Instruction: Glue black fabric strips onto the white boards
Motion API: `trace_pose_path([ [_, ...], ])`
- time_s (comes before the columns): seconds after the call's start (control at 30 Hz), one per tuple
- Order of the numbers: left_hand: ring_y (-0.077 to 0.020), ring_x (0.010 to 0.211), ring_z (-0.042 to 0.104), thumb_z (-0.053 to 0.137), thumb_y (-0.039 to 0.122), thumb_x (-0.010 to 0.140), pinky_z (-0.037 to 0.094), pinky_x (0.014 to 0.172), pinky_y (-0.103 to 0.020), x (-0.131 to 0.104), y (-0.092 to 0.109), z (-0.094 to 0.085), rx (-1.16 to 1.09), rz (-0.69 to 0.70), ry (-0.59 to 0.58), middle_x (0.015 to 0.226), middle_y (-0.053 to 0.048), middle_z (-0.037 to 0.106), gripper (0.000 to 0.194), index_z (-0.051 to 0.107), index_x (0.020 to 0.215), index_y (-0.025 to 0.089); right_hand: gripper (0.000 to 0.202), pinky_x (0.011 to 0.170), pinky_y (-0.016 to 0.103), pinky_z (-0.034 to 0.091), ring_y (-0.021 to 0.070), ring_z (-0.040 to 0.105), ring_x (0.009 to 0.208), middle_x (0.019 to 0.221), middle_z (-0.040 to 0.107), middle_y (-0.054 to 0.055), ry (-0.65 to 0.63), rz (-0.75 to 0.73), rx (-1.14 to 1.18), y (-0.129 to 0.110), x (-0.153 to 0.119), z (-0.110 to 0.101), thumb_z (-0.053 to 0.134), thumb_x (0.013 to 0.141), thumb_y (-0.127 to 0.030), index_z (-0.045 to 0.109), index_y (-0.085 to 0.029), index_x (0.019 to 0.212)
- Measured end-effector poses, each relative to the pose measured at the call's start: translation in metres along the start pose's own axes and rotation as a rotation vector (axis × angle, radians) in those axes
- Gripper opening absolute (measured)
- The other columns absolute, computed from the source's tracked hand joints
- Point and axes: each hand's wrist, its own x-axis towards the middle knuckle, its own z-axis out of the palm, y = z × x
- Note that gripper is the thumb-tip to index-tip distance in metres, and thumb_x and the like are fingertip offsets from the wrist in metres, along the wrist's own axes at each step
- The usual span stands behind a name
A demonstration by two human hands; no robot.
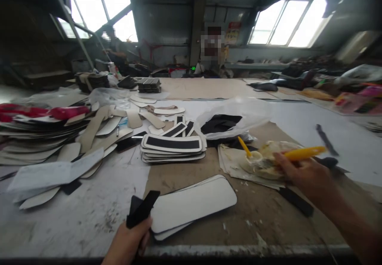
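White panels (195, 203) lie near the front edge of the table (116, 189), the top one bare, so this one seems not yet done. Beside them, the left hand (133, 233) grasps black strips (145, 208); the right hand (301, 173) has its grip closed around a yellow-handled brush (307, 152) at pale paste (268, 172). Behind, a pile of panels (173, 157) with black bands (174, 143) looks finished. At left, many plain pieces (68, 152) probably wait.
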Motion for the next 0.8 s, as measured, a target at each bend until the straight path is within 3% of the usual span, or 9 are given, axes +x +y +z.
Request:
trace_pose_path([
  [0.1, -0.0093, 0.035, 0.032, 0.057, 0.047, 0.066, 0.026, 0.044, -0.026, -0.001, 0.001, 0.0, -0.064, 0.014, -0.089, 0.031, 0.004, 0.035, 0.046, 0.04, 0.033, 0.02, 0.036, 0.053, 0.032, 0.052, 0.0213, 0.064, 0.054, 0.061, 0.067, 0.005, -0.156, 0.339, 0.456, -0.034, -0.045, 0.013, 0.065, 0.064, -0.052, 0.061, -0.019, 0.079],
  [0.17, -0.0087, 0.036, 0.03, 0.057, 0.045, 0.066, 0.026, 0.044, -0.026, -0.003, 0.004, 0.0, -0.098, -0.006, -0.121, 0.032, 0.005, 0.035, 0.042, 0.039, 0.036, 0.021, 0.04, 0.05, 0.029, 0.054, 0.0186, 0.063, 0.053, 0.064, 0.066, 0.003, -0.394, 0.433, 0.727, -0.068, -0.083, 0.033, 0.072, 0.058, -0.047, 0.059, -0.018, 0.082],
  [0.23, -0.0083, 0.036, 0.03, 0.057, 0.044, 0.066, 0.025, 0.044, -0.025, -0.005, 0.006, -0.001, -0.113, -0.017, -0.135, 0.033, 0.005, 0.035, 0.04, 0.039, 0.038, 0.021, 0.037, 0.045, 0.024, 0.053, 0.0156, 0.062, 0.05, 0.06, 0.064, 0.001, -0.541, 0.491, 0.861, -0.102, -0.118, 0.057, 0.072, 0.06, -0.045, 0.059, -0.015, 0.078],
  [0.37, -0.0081, 0.037, 0.031, 0.057, 0.042, 0.068, 0.025, 0.043, -0.024, -0.005, 0.005, -0.004, -0.134, -0.005, -0.165, 0.034, 0.005, 0.035, 0.041, 0.038, 0.038, 0.02, 0.037, 0.043, 0.022, 0.052, 0.0135, 0.061, 0.046, 0.056, 0.062, -0.002, -0.645, 0.565, 0.936, -0.141, -0.158, 0.101, 0.07, 0.063, -0.048, 0.057, -0.015, 0.075],
  [0.43, -0.0078, 0.037, 0.031, 0.057, 0.041, 0.069, 0.025, 0.044, -0.024, -0.005, 0.003, -0.004, -0.155, 0.003, -0.171, 0.034, 0.005, 0.036, 0.041, 0.038, 0.038, 0.02, 0.037, 0.041, 0.023, 0.051, 0.0144, 0.06, 0.043, 0.051, 0.061, -0.002, -0.654, 0.56, 0.884, -0.141, -0.165, 0.112, 0.069, 0.063, -0.049, 0.056, -0.016, 0.074],
  [0.53, -0.007, 0.036, 0.03, 0.058, 0.041, 0.069, 0.025, 0.043, -0.023, -0.004, 0.0, -0.004, -0.193, 0.002, -0.178, 0.034, 0.006, 0.036, 0.039, 0.039, 0.041, 0.02, 0.035, 0.043, 0.025, 0.052, 0.0163, 0.06, 0.043, 0.048, 0.06, -0.002, -0.563, 0.474, 0.729, -0.127, -0.162, 0.113, 0.065, 0.067, -0.049, 0.056, -0.017, 0.074],
  [0.7, -0.007, 0.034, 0.029, 0.064, 0.044, 0.064, 0.023, 0.04, -0.022, -0.002, -0.004, -0.001, -0.279, -0.021, -0.145, 0.033, 0.008, 0.037, 0.03, 0.052, 0.06, 0.017, 0.033, 0.049, 0.029, 0.055, 0.0198, 0.064, 0.05, 0.053, 0.062, 0.0, -0.418, 0.326, 0.447, -0.095, -0.138, 0.089, 0.058, 0.072, -0.051, 0.057, -0.019, 0.077],
  [0.8, -0.007, 0.034, 0.03, 0.067, 0.045, 0.062, 0.023, 0.039, -0.022, -0.001, -0.004, 0.0, -0.294, -0.036, -0.122, 0.032, 0.008, 0.037, 0.032, 0.054, 0.061, 0.016, 0.032, 0.051, 0.029, 0.054, 0.0204, 0.065, 0.052, 0.055, 0.064, 0.001, -0.33, 0.253, 0.293, -0.08, -0.122, 0.076, 0.055, 0.074, -0.051, 0.058, -0.02, 0.08],
])
